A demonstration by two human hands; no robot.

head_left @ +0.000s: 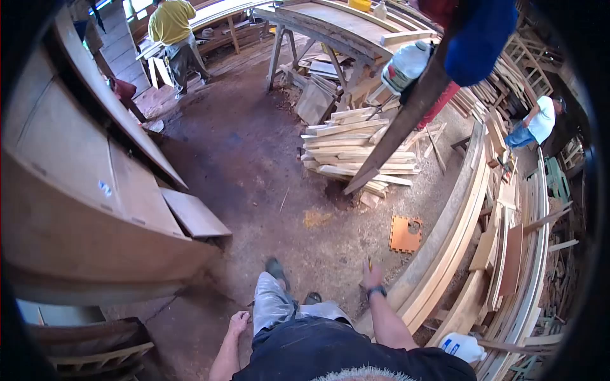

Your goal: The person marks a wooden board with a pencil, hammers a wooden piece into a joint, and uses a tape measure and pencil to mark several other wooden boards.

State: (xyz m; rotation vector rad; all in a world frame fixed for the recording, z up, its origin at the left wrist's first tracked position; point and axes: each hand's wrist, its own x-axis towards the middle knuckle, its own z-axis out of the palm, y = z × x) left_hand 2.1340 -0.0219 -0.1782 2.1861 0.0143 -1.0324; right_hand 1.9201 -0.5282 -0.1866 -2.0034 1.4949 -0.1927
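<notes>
My right hand (372, 277), with a dark watch (377, 291) on the wrist, is out in front of me on the right. Its fingers are closed on a thin, yellowish stick that looks like a pencil (370, 263). The nearest things to it are the long boards (438, 279) on the right. Low beside my left leg hangs my left hand (238, 322), fingers loosely curled, with nothing visible in it. My feet stand on the dirty floor (254, 190).
A stack of short wood pieces (356, 149) lies ahead, behind a leaning post (406, 133). An orange foam mat (405, 233) is on the floor. Large panels (82, 152) stand left; a workbench (330, 22) is at the back. Two people work farther off, in yellow (170, 22) and white (542, 120) shirts.
</notes>
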